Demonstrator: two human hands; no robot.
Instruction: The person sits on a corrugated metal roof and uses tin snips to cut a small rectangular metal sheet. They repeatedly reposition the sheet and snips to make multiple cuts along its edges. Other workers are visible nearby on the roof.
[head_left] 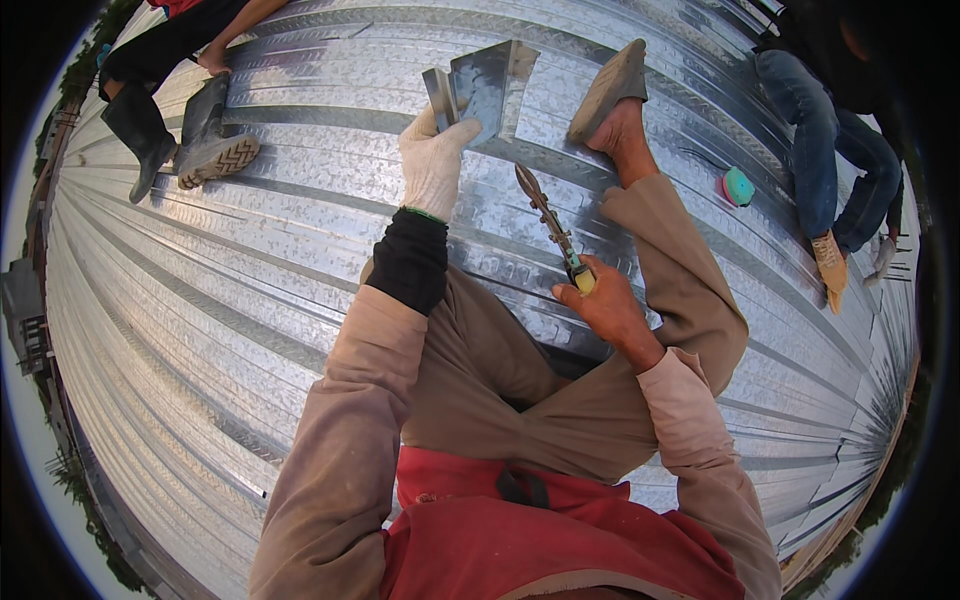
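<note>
My left hand (432,165), in a white knit glove with a black cuff, grips the near end of a bent piece of sheet metal (484,85). The shiny piece is folded into angled faces and held up above the ribbed metal decking. Bare and lower to the right, my right hand (610,305) is wrapped round the handles of tin snips (553,225). Their dark blades point up and away toward the sheet metal, apart from it. Part of the yellow-green grip shows by my thumb; the rest is hidden in the palm.
Ribbed galvanized decking (250,330) spreads all around me. My sandaled foot (612,105) rests ahead on the right. At the far left sits a person in black rubber boots (205,130); another in jeans (815,150) is at the right. A teal round object (737,187) lies near the jeans.
</note>
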